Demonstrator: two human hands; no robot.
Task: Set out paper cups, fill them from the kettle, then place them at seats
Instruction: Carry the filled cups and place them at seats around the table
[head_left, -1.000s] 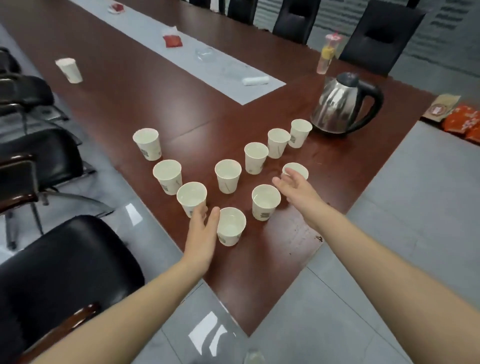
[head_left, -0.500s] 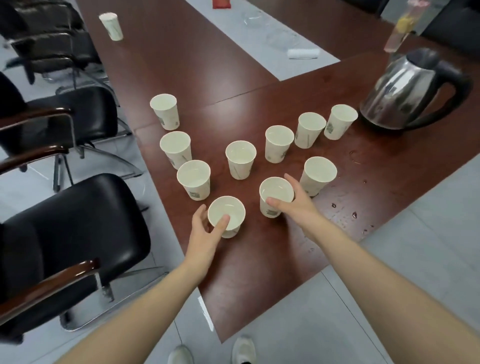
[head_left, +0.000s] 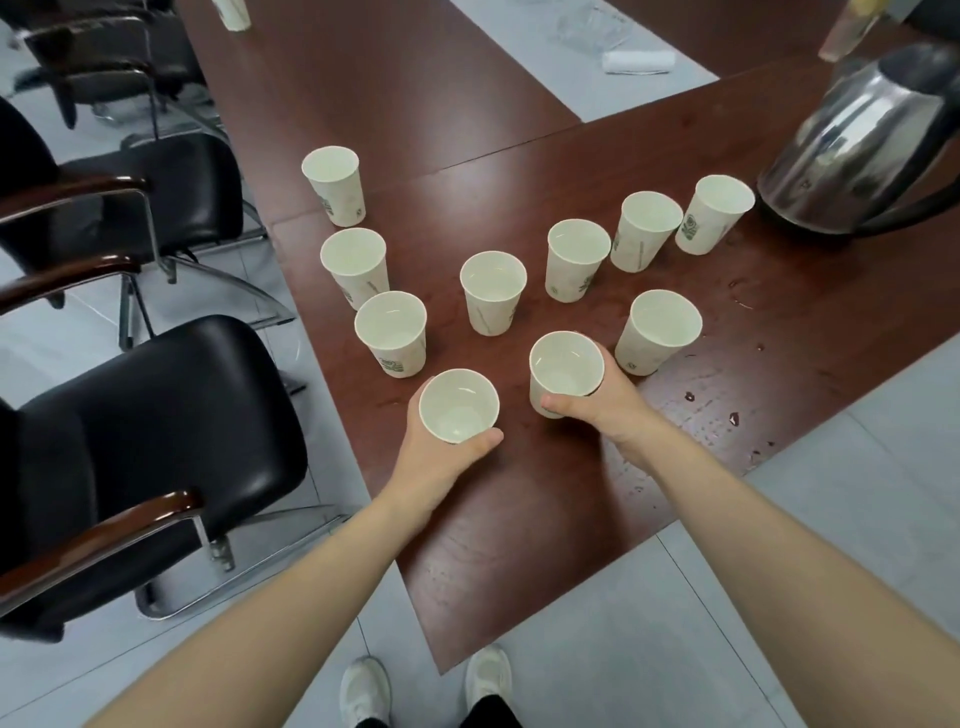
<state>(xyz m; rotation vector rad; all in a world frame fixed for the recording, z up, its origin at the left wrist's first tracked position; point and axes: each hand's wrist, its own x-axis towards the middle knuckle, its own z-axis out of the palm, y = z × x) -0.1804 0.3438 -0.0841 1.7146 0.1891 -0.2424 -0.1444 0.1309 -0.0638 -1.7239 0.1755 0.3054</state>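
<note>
- Simultaneously, a person grips two paper cups near the corner of a reddish-brown conference table, one in each bare hand.
- Left hand wraps around the nearest cup, thumb along the right of its wall; whether the base is on the wood or lifted cannot be told.
- Right hand closes around the neighbouring cup, thumb across its front and fingers behind.
- Eight more white cups with green prints stand upright beyond the hands: three in a row on the left, one in the middle, three in a rising line toward the right, and one just beside the right hand.
- Several cups show a low level of liquid inside.
- A stainless-steel kettle with a black handle stands at the far right, just beside the last cup of the line.
- Water droplets spot the wood to the right of the right hand.
- Black armchairs line the table's left side over grey floor tiles.
- White shoes show at the bottom edge.
- A rolled white cloth lies on the grey floor beyond the tabletop at top right.
</note>
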